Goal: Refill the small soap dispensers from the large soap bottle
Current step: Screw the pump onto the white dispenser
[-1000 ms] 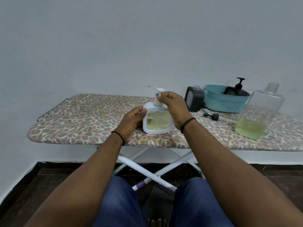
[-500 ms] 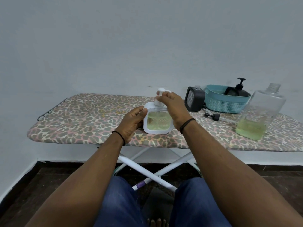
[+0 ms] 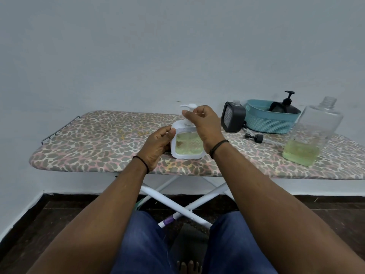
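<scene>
Left hand (image 3: 158, 144) wraps its grip round the white soap dispenser (image 3: 186, 144), upright near the front edge of the ironing board (image 3: 98, 139). Right hand (image 3: 203, 123) pinches the pump head (image 3: 188, 109). Large soap bottle (image 3: 312, 135) stands uncapped, far right, beside the teal basket (image 3: 270, 119).

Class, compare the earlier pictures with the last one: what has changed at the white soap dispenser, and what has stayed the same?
The right hand has turned the white pump head: its spout, first hidden behind the fingers, now sticks out to the left. The left hand still grips the white dispenser, which stands in the same spot on the ironing board. The large soap bottle, black dispenser and teal basket have not moved.
</scene>
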